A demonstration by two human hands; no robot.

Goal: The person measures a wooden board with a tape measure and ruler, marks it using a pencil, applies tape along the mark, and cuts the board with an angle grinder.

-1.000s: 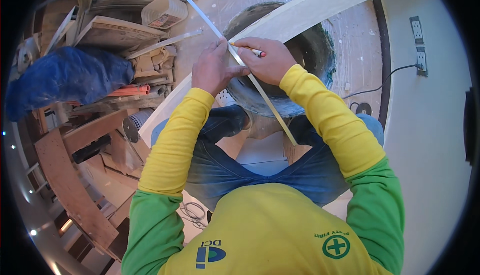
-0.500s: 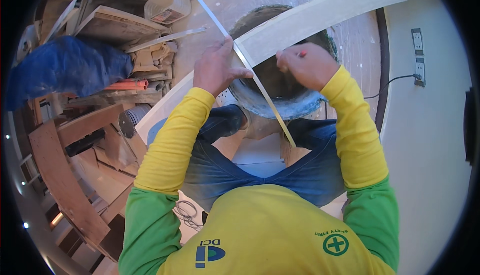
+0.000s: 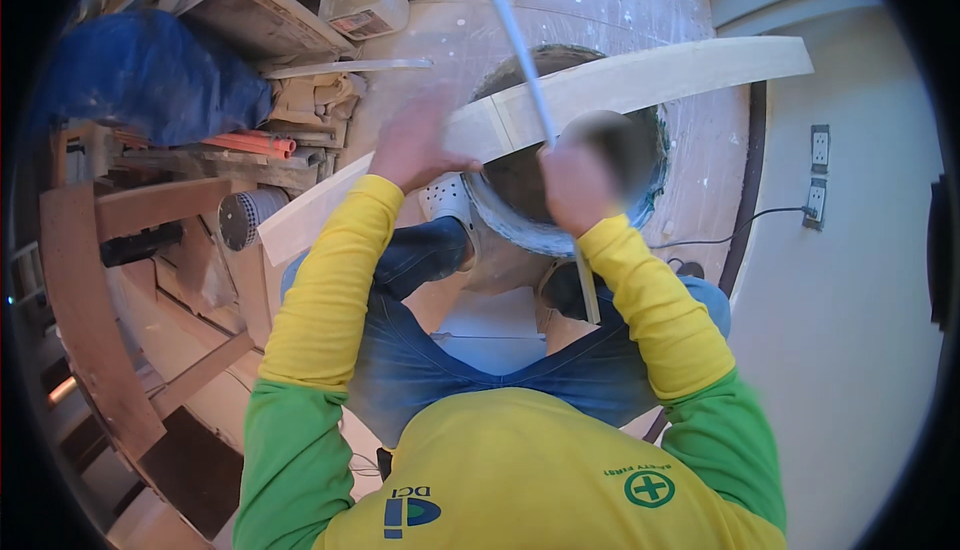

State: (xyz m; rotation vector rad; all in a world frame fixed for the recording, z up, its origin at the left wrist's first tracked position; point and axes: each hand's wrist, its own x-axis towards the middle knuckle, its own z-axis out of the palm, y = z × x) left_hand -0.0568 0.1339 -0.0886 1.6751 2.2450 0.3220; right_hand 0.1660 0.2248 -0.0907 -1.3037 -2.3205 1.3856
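A long pale board (image 3: 690,72) lies across the mouth of a round, plaster-smeared tub (image 3: 515,235) in front of me. My left hand (image 3: 412,150) is laid over the board, its thumb along the near edge; motion smears its fingers. To its right, my right hand (image 3: 575,185) is closed round a thin straight metal-looking strip (image 3: 525,55), which slants across the board and ends between my knees. A thin dark line crosses the board between my hands. A blurred patch beside the right hand hides part of it and the tub.
At left are a blue plastic cover (image 3: 160,80), orange pipes (image 3: 265,143), a wooden frame (image 3: 85,300) and a cable spool (image 3: 240,220). A white container (image 3: 365,5) stands farther back. On the right wall (image 3: 840,330), a black cord (image 3: 770,218) is plugged into an outlet (image 3: 816,200).
The strip has moved right, off the line on the board. My right hand has come down and closed on it. My left hand has left the strip for the board.
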